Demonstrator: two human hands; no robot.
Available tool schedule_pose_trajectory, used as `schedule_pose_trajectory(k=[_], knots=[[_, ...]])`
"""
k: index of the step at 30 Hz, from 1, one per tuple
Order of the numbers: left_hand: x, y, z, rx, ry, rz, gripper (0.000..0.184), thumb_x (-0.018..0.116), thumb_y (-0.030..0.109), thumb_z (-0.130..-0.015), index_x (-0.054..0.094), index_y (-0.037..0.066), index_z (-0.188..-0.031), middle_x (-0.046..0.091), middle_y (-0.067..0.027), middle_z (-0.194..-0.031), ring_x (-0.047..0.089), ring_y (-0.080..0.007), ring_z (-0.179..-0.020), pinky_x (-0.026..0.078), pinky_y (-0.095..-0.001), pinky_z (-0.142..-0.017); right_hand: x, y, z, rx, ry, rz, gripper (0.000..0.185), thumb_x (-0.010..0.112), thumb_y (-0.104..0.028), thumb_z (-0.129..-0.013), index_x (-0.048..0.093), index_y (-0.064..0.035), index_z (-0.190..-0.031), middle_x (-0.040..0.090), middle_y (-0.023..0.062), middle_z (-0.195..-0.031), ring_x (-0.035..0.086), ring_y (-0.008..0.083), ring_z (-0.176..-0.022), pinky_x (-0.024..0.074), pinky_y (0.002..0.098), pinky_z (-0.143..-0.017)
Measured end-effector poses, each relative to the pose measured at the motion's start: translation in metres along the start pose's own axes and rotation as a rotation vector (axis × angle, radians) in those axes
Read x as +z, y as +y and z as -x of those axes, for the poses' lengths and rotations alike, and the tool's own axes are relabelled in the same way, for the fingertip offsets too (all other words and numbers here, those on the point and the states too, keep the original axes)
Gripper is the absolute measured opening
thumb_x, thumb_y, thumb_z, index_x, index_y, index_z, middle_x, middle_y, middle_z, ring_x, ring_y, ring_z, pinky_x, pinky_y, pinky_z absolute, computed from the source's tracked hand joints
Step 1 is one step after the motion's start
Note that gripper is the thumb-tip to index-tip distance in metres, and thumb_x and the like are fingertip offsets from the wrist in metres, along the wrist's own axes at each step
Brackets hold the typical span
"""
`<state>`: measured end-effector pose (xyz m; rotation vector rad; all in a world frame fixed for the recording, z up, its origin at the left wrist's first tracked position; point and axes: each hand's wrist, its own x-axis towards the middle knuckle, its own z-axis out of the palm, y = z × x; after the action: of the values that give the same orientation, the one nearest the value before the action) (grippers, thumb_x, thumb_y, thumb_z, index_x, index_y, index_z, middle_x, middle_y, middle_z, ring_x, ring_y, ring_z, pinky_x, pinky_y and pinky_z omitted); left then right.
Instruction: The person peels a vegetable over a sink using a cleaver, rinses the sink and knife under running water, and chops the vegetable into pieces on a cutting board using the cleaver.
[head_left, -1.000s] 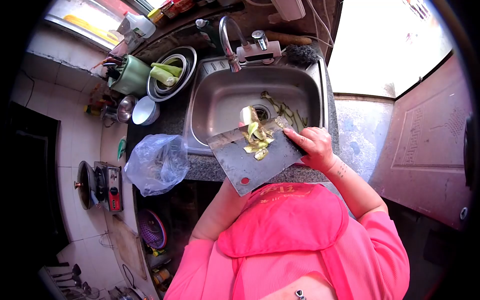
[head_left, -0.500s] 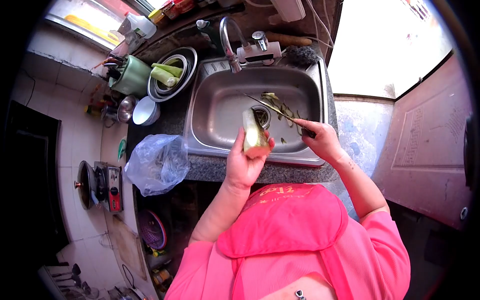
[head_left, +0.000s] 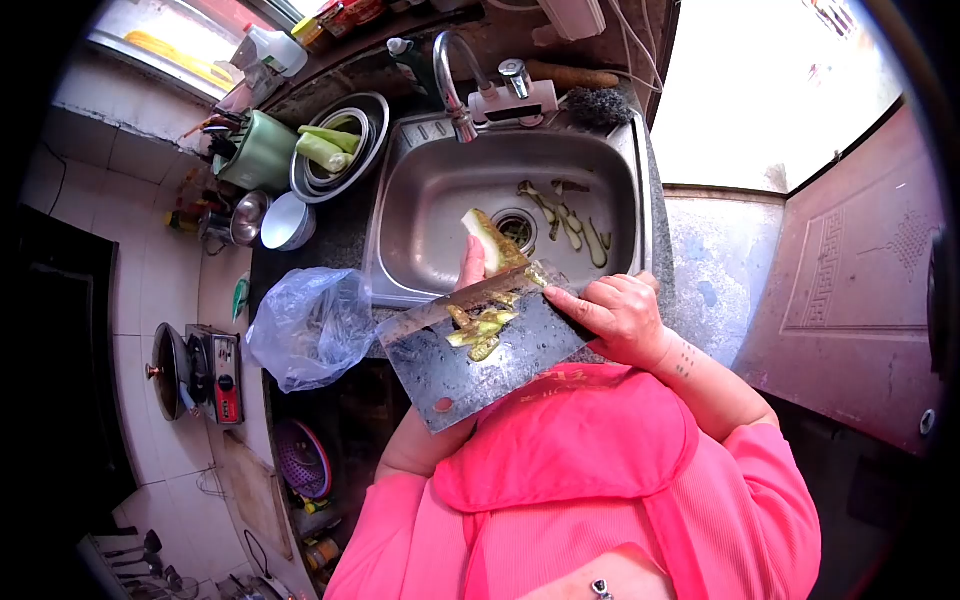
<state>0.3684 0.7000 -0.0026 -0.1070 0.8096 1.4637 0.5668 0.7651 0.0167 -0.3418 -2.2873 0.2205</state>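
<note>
My left hand (head_left: pixel 472 265) grips a thick, partly peeled stem vegetable (head_left: pixel 490 243), looking like celtuce, over the near side of the sink. Most of that hand is hidden behind the cleaver (head_left: pixel 455 375). My right hand (head_left: pixel 622 315) is closed on the cleaver's handle, index finger stretched along the blade. The broad blade lies across in front of my left hand, its edge against the stem. Several strips of peel (head_left: pixel 482 328) cling to the blade. More peelings (head_left: pixel 572 225) lie in the metal sink (head_left: pixel 420 215), right of the drain (head_left: pixel 516 230).
A faucet (head_left: pixel 455 90) arches over the sink's back edge. On the left counter are stacked bowls (head_left: pixel 378 150) with pale green stem pieces (head_left: pixel 325 150), a white bowl (head_left: pixel 288 222), a green knife holder (head_left: pixel 262 150) and a clear plastic bag (head_left: pixel 310 325).
The cleaver has moved from over the sink, left and towards me, turning its broad side up against the stem. The stem has tilted to the left. Peel strips now show on the blade.
</note>
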Motion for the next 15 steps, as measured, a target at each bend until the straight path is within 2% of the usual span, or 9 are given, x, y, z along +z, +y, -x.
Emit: schedule_pose_trajectory(k=[3, 10, 15], knots=[[-0.004, -0.006, -0.001, 0.144, 0.002, -0.073, 0.046, 0.042, 0.052, -0.092, 0.053, 0.012, -0.112, 0.061, -0.0092, -0.096, 0.061, -0.0226, -0.086, 0.050, -0.0399, -0.080, -0.002, -0.001, -0.001, 0.009, -0.033, -0.007, 0.047, 0.063, -0.011, -0.065, 0.065, -0.0154, -0.111, 0.041, 0.0008, -0.056, 0.049, 0.0165, -0.049, 0.0395, 0.0319, -0.046], [0.009, -0.014, 0.017, 0.306, -0.147, 0.060, 0.040, 0.042, 0.046, -0.094, 0.054, 0.011, -0.112, 0.062, -0.0071, -0.098, 0.060, -0.0217, -0.089, 0.049, -0.0395, -0.082, 0.004, -0.002, -0.001, 0.093, -0.028, 0.022, 0.052, 0.064, -0.010, -0.063, 0.064, -0.0168, -0.114, 0.044, 0.0013, -0.059, 0.052, 0.0181, -0.053, 0.0413, 0.0327, -0.048], [0.019, -0.024, 0.025, 0.435, -0.078, 0.181, 0.037, 0.042, 0.041, -0.095, 0.056, 0.011, -0.111, 0.062, -0.0057, -0.100, 0.060, -0.0211, -0.090, 0.048, -0.0393, -0.084, 0.003, 0.011, 0.003, 0.264, -0.175, -0.074, 0.057, 0.068, -0.009, -0.061, 0.061, -0.0169, -0.117, 0.052, 0.0039, -0.066, 0.058, 0.0224, -0.061, 0.0470, 0.0353, -0.055]])
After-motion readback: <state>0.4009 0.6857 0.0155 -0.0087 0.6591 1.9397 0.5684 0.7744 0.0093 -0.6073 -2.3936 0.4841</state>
